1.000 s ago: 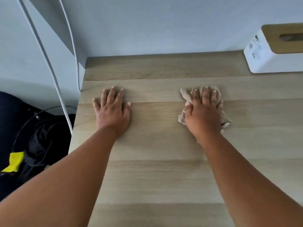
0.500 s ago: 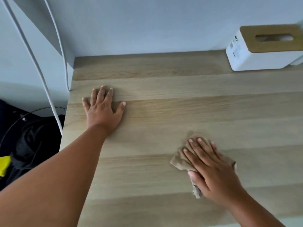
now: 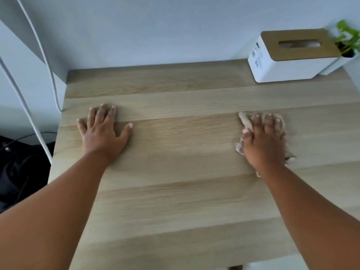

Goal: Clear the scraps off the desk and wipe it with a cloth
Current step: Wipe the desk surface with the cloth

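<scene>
Foreground: two bare forearms reaching forward over a light wood-grain desk (image 3: 175,201), planks running left to right.

Left hand (image 3: 103,131): lies flat, palm down on the desk near its left edge, fingers straight and a little spread, thumb out to the right; holds nothing.

Right hand (image 3: 263,141): presses palm down on a crumpled beige cloth (image 3: 245,121), fingers extended over it, thumb at its left side. Cloth lies on the right half of the desk, roughly level with the left hand and well apart from it; bunched folds show past the fingertips, at the left of the thumb and at the right of the wrist. Hand and cloth slightly blurred.

Left of the desk, lower level: dark bundled items (image 3: 19,172), too dim to name. White cables (image 3: 25,106) hang down along the wall beside the desk's left edge.

Far right corner of the desk: white tissue box (image 3: 282,69) with a wooden lid; oval slot in the lid, pale tissue just visible inside. Small printed labels on its left face, unreadable.

Just behind and right of the box: white planter (image 3: 337,64) holding a green leafy plant (image 3: 348,36), partly cut by the frame edge.

Backdrop: plain pale grey-blue wall (image 3: 155,28), meeting the desk's far edge.
</scene>
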### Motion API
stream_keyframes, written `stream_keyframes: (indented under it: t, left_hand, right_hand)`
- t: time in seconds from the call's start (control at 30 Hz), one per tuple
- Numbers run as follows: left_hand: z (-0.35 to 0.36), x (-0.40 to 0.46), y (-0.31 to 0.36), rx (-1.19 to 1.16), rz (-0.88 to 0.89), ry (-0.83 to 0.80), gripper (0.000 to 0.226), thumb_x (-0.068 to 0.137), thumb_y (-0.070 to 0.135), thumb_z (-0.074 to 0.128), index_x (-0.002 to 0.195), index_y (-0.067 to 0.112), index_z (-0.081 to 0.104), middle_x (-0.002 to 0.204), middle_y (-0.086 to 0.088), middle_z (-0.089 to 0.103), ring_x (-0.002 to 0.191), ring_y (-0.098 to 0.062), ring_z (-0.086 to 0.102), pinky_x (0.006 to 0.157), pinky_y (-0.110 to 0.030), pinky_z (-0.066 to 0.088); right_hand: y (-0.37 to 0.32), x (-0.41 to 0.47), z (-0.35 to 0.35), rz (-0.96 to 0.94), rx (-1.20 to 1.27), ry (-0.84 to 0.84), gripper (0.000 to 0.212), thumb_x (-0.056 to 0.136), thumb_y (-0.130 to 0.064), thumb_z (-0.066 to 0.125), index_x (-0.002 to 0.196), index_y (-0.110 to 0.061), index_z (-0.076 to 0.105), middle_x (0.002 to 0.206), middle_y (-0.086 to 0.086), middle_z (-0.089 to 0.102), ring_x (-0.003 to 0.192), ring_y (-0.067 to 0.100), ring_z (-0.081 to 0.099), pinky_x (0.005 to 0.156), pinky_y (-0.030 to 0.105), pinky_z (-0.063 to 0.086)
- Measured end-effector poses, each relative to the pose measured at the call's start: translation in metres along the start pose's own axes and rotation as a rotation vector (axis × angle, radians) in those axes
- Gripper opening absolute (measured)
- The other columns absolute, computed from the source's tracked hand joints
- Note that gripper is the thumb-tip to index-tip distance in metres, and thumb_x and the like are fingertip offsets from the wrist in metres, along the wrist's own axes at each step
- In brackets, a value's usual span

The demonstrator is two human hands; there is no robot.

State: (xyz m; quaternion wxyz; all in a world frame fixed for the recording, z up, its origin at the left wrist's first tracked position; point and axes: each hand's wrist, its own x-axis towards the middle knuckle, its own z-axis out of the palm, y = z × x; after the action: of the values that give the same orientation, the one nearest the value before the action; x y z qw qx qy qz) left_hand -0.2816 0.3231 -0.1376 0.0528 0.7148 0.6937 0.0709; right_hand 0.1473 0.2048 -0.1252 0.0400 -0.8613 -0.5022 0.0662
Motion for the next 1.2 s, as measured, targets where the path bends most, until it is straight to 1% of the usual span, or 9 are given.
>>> stream_keyframes:
  t: [0.17, 0.3, 0.43, 0.53, 0.7, 0.9, 1.0, 1.1, 1.2]
  left_hand:
    - [-0.002, -0.005, 0.007, 0.007, -0.009, 0.010, 0.081, 0.093, 0.079, 0.028, 0.155, 0.028, 0.038, 0.166, -0.004, 0.030, 0.156, -0.029, 0.018, 0.125, -0.061, 0.006]
    - [-0.003, -0.022, 0.040, -0.026, -0.088, 0.006, 0.072, 0.096, 0.063, 0.033, 0.153, 0.021, 0.044, 0.163, -0.009, 0.035, 0.152, -0.034, 0.023, 0.124, -0.063, 0.013]
    - [0.002, -0.060, 0.111, -0.069, -0.099, -0.031, 0.065, 0.099, 0.049, 0.050, 0.154, 0.015, 0.044, 0.165, -0.009, 0.032, 0.154, -0.034, 0.019, 0.125, -0.061, 0.010]
    - [0.005, -0.094, 0.173, -0.117, -0.025, -0.075, 0.071, 0.095, 0.052, 0.043, 0.155, 0.015, 0.044, 0.168, -0.010, 0.029, 0.156, -0.034, 0.017, 0.127, -0.057, 0.006]
    - [0.019, -0.150, 0.274, -0.167, 0.152, -0.090, 0.076, 0.087, 0.056, 0.039, 0.149, 0.014, 0.053, 0.164, -0.013, 0.037, 0.155, -0.037, 0.023, 0.125, -0.061, 0.012]
    - [0.046, -0.213, 0.366, -0.167, 0.313, -0.107, 0.072, 0.087, 0.055, 0.052, 0.148, 0.016, 0.055, 0.165, -0.011, 0.036, 0.156, -0.038, 0.021, 0.122, -0.068, 0.016]
    - [0.052, -0.227, 0.383, -0.100, 0.301, -0.124, 0.077, 0.091, 0.061, 0.048, 0.155, 0.019, 0.045, 0.169, -0.008, 0.026, 0.159, -0.035, 0.008, 0.124, -0.067, 0.008]
    - [0.053, -0.229, 0.385, -0.074, 0.286, -0.116, 0.077, 0.092, 0.063, 0.045, 0.156, 0.021, 0.043, 0.170, -0.005, 0.023, 0.160, -0.032, 0.005, 0.124, -0.065, 0.007]
    - [0.053, -0.229, 0.386, -0.057, 0.271, -0.122, 0.077, 0.092, 0.064, 0.042, 0.158, 0.023, 0.040, 0.171, -0.003, 0.021, 0.160, -0.028, 0.003, 0.125, -0.063, 0.005]
  right_hand:
    - [-0.032, -0.031, 0.005, -0.221, -0.048, -0.051, 0.069, 0.097, -0.051, 0.028, 0.160, -0.021, 0.033, 0.170, 0.013, 0.020, 0.157, 0.038, 0.013, 0.125, 0.060, 0.015]
    - [-0.034, -0.074, 0.007, -0.419, -0.017, -0.089, 0.067, 0.100, -0.050, 0.031, 0.160, -0.022, 0.031, 0.171, 0.011, 0.018, 0.159, 0.035, 0.008, 0.125, 0.060, 0.015]
    - [0.006, -0.119, 0.009, -0.665, -0.015, -0.119, 0.065, 0.103, -0.050, 0.035, 0.162, -0.023, 0.027, 0.173, 0.006, 0.010, 0.161, 0.029, 0.000, 0.126, 0.057, 0.016]
    - [0.062, -0.141, 0.004, -0.761, -0.022, -0.098, 0.064, 0.104, -0.049, 0.041, 0.162, -0.024, 0.030, 0.173, 0.003, 0.011, 0.161, 0.026, 0.003, 0.125, 0.054, 0.020]
    - [0.185, -0.136, -0.016, -0.646, -0.023, -0.081, 0.066, 0.100, -0.047, 0.046, 0.161, -0.026, 0.031, 0.173, -0.001, 0.014, 0.160, 0.027, 0.013, 0.120, 0.055, 0.030]
    - [0.314, -0.059, -0.045, -0.175, -0.068, -0.129, 0.066, 0.105, -0.054, 0.019, 0.163, -0.024, 0.025, 0.173, 0.004, 0.007, 0.160, 0.030, 0.006, 0.121, 0.063, 0.029]
    - [0.304, -0.007, -0.049, -0.040, -0.033, -0.109, 0.073, 0.098, -0.055, 0.020, 0.160, -0.019, 0.034, 0.171, 0.012, 0.019, 0.158, 0.037, 0.013, 0.122, 0.063, 0.023]
    - [0.263, 0.020, -0.047, 0.018, -0.020, -0.104, 0.073, 0.097, -0.054, 0.022, 0.161, -0.020, 0.030, 0.171, 0.014, 0.016, 0.157, 0.039, 0.010, 0.124, 0.059, 0.018]
    - [0.225, 0.008, -0.042, -0.186, 0.004, -0.118, 0.065, 0.101, -0.049, 0.037, 0.160, -0.025, 0.032, 0.172, 0.011, 0.014, 0.158, 0.039, 0.006, 0.123, 0.058, 0.022]
